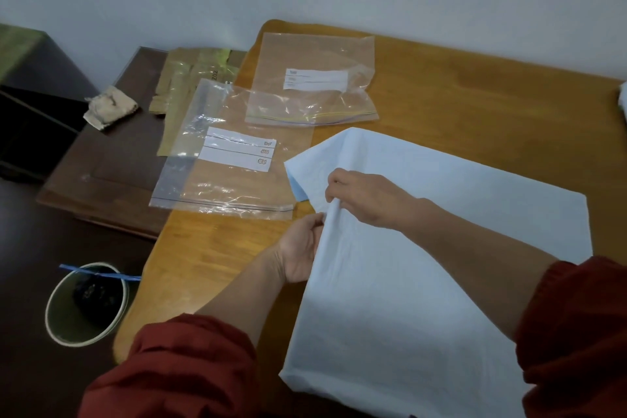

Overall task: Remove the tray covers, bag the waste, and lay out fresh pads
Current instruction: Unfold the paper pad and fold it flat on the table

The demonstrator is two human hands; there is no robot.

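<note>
Head view: left hand and right hand pinch pad edge.

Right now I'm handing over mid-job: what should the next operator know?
Left hand: pinches the pad at its left edge.
Right hand: pinches the same fold, just above.
Pad: on the table, mostly spread, left corner folded under.
Two zip bags: flat beside it, apparently empty.
Bin: on the floor, dark bundle inside.
Left: flatten the pad; no trays or covers in view.
</note>
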